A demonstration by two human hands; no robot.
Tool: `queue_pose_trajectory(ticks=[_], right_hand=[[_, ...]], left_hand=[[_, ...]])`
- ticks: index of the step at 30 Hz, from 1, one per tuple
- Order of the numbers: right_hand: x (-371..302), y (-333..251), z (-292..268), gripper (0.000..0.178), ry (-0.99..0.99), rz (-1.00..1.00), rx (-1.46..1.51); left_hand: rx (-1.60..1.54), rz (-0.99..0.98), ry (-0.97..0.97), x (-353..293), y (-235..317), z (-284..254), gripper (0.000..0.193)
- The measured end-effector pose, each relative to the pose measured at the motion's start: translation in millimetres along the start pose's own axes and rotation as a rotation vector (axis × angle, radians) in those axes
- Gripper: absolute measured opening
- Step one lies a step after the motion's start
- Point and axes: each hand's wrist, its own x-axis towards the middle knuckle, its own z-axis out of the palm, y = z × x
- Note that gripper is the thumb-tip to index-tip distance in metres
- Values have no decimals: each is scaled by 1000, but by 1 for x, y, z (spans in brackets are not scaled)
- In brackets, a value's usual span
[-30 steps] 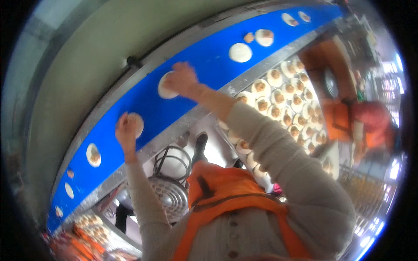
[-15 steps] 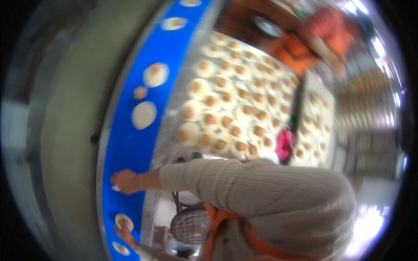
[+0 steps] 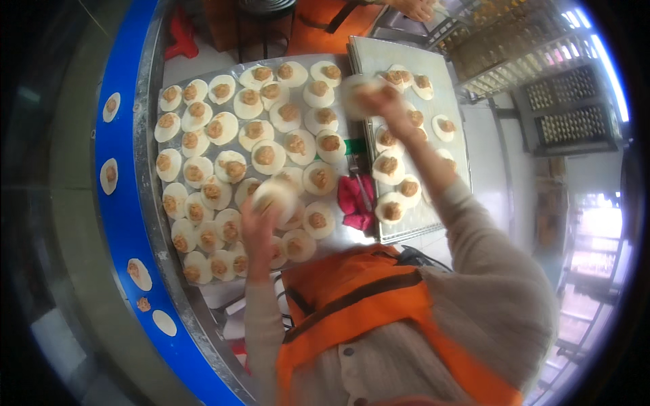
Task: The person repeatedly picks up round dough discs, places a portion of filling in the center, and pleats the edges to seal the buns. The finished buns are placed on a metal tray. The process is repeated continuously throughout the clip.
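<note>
My left hand (image 3: 257, 233) is closed on a pale dough round (image 3: 276, 195), blurred by motion, above the near part of a large metal tray (image 3: 325, 245). More dough rounds topped with brown filling (image 3: 264, 155) cover that tray in rows. Farther out, my right hand (image 3: 384, 101) grips another dough round (image 3: 357, 97), also smeared, over the gap between the large tray and a second tray (image 3: 379, 54). On the second tray lie several filled rounds (image 3: 388, 166).
Left of the trays runs a blue belt (image 3: 122, 227) carrying spaced dough rounds and a loose lump of filling (image 3: 143, 304). A pink cloth (image 3: 353, 203) with a metal utensil sits between the trays. Another person's hand (image 3: 414, 8) shows at the top; loaded racks (image 3: 575, 101) stand right.
Both hands have left the blue belt and are now over the trays, each with a dough round. The view has swung toward the right.
</note>
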Motion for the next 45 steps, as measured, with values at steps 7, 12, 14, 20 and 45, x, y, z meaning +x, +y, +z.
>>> queue_pose_trajectory(ticks=[7, 12, 14, 20, 45], right_hand=[[17, 114, -358, 39, 462, 287, -819], [31, 158, -422, 37, -107, 25, -2036], [41, 124, -386, 55, 415, 258, -1813], [60, 42, -95, 39, -74, -391, -1131], [-56, 115, 630, 27, -928, -750, -1174]], left_hand=[[-144, 99, -763, 59, -10, 288, 49], [448, 629, -521, 52, -52, 355, 26], [491, 776, -359, 46, -43, 348, 36], [115, 652, 113, 3, -15, 183, 33], [655, 179, 1171, -190, -140, -336, 35]])
